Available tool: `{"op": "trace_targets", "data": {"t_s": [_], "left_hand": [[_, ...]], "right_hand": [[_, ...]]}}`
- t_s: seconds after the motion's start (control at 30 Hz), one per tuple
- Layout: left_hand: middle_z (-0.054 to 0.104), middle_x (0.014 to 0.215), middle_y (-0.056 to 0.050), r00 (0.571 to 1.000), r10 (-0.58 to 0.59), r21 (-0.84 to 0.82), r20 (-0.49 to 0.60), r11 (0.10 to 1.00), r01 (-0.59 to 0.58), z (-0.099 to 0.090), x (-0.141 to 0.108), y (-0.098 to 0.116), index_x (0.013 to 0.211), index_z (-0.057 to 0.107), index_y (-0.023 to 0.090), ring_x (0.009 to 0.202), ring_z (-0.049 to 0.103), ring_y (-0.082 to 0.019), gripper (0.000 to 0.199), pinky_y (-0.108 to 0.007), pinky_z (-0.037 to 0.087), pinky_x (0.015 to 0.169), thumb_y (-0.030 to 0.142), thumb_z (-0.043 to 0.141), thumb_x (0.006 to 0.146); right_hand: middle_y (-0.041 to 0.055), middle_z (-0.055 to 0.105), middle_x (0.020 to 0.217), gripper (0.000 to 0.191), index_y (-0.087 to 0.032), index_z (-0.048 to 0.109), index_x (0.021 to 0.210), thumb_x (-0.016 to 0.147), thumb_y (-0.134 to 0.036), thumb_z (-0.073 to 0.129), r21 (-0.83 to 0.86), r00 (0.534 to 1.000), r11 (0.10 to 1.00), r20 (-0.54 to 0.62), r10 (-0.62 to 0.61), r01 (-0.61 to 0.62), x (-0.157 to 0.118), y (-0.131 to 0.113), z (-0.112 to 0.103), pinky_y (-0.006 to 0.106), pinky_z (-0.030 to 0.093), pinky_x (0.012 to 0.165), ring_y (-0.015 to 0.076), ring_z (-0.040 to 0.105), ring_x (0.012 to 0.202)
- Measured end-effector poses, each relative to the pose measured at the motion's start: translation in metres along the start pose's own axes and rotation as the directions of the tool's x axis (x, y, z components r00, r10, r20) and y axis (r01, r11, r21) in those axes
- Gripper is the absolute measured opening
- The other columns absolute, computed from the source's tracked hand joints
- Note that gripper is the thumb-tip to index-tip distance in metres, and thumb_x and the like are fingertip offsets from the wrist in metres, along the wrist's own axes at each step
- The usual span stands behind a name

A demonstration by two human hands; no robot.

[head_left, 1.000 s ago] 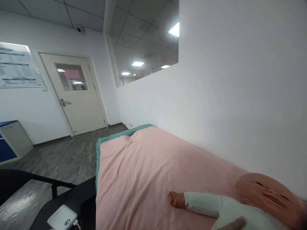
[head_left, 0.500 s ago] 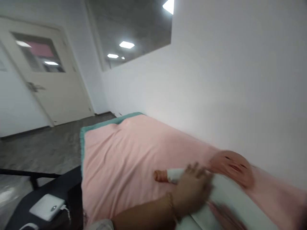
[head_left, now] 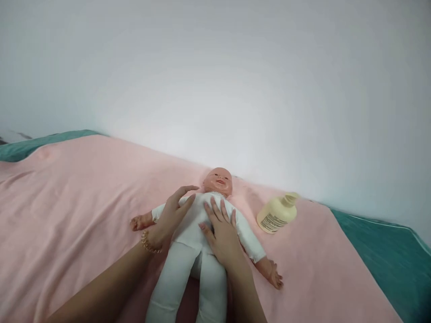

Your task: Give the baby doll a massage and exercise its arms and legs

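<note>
A baby doll (head_left: 188, 226) with a white cloth body lies on its back on a pink blanket (head_left: 101, 197), its head toward the wall. My left hand (head_left: 173, 213), a gold bracelet on the wrist, rests at the doll's shoulder and upper arm on the left side, thumb and fingers apart. On the doll's chest my right hand (head_left: 222, 231) lies flat with its fingers spread. Neither hand grips anything. The doll's forearms and legs stick out past my hands.
A pale yellow bottle (head_left: 278, 213) with a printed label stands on the blanket right of the doll. A white wall (head_left: 215, 89) rises behind the doll's head. Green cloth (head_left: 387, 255) shows beyond the blanket at both sides.
The view has swung right, away from the door and chair, so the doll is now central and the bottle shows. Both hands now lie apart on the doll's upper body.
</note>
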State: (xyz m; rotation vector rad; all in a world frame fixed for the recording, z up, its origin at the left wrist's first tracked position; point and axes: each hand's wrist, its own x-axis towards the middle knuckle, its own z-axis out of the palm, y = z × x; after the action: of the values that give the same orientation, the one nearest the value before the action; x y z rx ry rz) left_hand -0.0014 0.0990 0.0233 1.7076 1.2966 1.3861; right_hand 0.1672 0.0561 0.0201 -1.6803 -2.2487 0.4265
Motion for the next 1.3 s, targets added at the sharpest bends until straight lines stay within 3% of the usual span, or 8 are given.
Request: {"op": "trace_targets", "data": {"t_s": [0.13, 0.3, 0.43, 0.5, 0.53, 0.83, 1.07, 1.3], "left_hand": [[0.063, 0.122, -0.008, 0.979, 0.161, 0.068, 0.128, 0.983, -0.17, 0.003, 0.001, -0.003, 0.113, 0.063, 0.019, 0.118, 0.055, -0.023, 0.035, -0.04, 0.04, 0.105, 0.041, 0.048, 0.09], [0.07, 0.11, -0.004, 0.908, 0.191, 0.025, 0.373, 0.976, -0.215, 0.001, -0.005, 0.002, 0.104, 0.069, 0.022, 0.106, 0.063, -0.023, 0.028, -0.038, 0.048, 0.096, 0.041, 0.055, 0.087], [0.073, 0.103, 0.001, 0.679, 0.246, -0.127, 0.692, 0.967, -0.221, -0.002, -0.011, 0.02, 0.102, 0.072, 0.022, 0.103, 0.065, -0.021, 0.03, -0.036, 0.049, 0.094, 0.043, 0.057, 0.087], [0.073, 0.102, 0.002, 0.548, 0.268, -0.129, 0.792, 0.952, -0.279, 0.0, -0.013, 0.028, 0.102, 0.072, 0.022, 0.108, 0.063, -0.021, 0.034, -0.044, 0.039, 0.104, 0.045, 0.053, 0.088], [0.073, 0.103, 0.002, 0.524, 0.268, -0.111, 0.809, 0.944, -0.312, 0.002, -0.013, 0.029, 0.104, 0.072, 0.022, 0.111, 0.062, -0.022, 0.035, -0.047, 0.033, 0.108, 0.046, 0.052, 0.089], [0.041, 0.148, -0.004, 0.718, 0.195, 0.242, 0.668, 0.856, -0.458, 0.018, -0.006, -0.001, 0.138, 0.048, 0.027, 0.143, 0.023, -0.021, 0.043, -0.051, 0.013, 0.117, 0.036, 0.041, 0.097], [0.036, 0.151, -0.003, 0.912, 0.113, 0.575, 0.393, 0.744, -0.34, 0.02, -0.005, -0.017, 0.145, 0.038, 0.03, 0.143, 0.02, -0.03, 0.047, -0.063, 0.005, 0.112, 0.038, 0.031, 0.099], [0.053, 0.138, -0.008, 0.967, 0.072, 0.743, 0.244, 0.627, -0.234, 0.011, 0.004, -0.033, 0.143, 0.042, 0.02, 0.14, 0.029, -0.033, 0.048, -0.066, 0.002, 0.111, 0.032, 0.027, 0.098]], "right_hand": [[0.0011, 0.006, 0.157, 0.071, -0.023, 0.008, 0.152, 0.094, -0.063, 0.021, -0.026, 0.988, 0.988, 0.004, 0.153, -0.153, 0.0, 0.011, -0.003, 0.059, 0.001, 0.115, 0.0249, 0.002, 0.146], [0.0048, 0.016, 0.156, 0.072, -0.018, 0.012, 0.152, 0.095, -0.062, 0.019, -0.061, 0.961, 0.959, -0.015, 0.275, -0.275, -0.005, 0.02, -0.012, 0.058, -0.003, 0.114, 0.0262, 0.009, 0.145], [0.0061, 0.019, 0.155, 0.065, -0.017, 0.017, 0.151, 0.098, -0.054, 0.018, -0.083, 0.949, 0.945, -0.014, 0.316, -0.316, -0.01, 0.026, -0.019, 0.057, -0.002, 0.114, 0.0255, 0.012, 0.145], [0.0054, 0.018, 0.155, 0.061, -0.018, 0.018, 0.151, 0.099, -0.049, 0.018, -0.086, 0.949, 0.946, -0.008, 0.314, -0.313, -0.01, 0.028, -0.02, 0.056, 0.001, 0.115, 0.025, 0.012, 0.145], [0.005, 0.017, 0.156, 0.06, -0.018, 0.018, 0.151, 0.099, -0.047, 0.018, -0.087, 0.95, 0.946, -0.004, 0.312, -0.311, -0.01, 0.029, -0.021, 0.056, 0.002, 0.115, 0.0248, 0.013, 0.145], [0.0054, 0.022, 0.155, 0.055, -0.018, 0.023, 0.15, 0.099, -0.037, 0.017, -0.094, 0.943, 0.938, -0.035, 0.331, -0.333, -0.007, 0.026, -0.018, 0.054, 0.01, 0.115, 0.0245, 0.017, 0.144], [0.0073, 0.022, 0.155, 0.055, -0.015, 0.025, 0.15, 0.1, -0.036, 0.019, -0.101, 0.948, 0.942, -0.036, 0.317, -0.319, -0.006, 0.03, -0.017, 0.052, 0.01, 0.116, 0.0255, 0.017, 0.144], [0.0095, 0.011, 0.156, 0.059, -0.014, 0.019, 0.151, 0.094, -0.019, 0.033, -0.102, 0.97, 0.965, -0.026, 0.241, -0.242, -0.014, -0.011, -0.023, 0.048, 0.011, 0.117, 0.0284, 0.017, 0.144]]}}
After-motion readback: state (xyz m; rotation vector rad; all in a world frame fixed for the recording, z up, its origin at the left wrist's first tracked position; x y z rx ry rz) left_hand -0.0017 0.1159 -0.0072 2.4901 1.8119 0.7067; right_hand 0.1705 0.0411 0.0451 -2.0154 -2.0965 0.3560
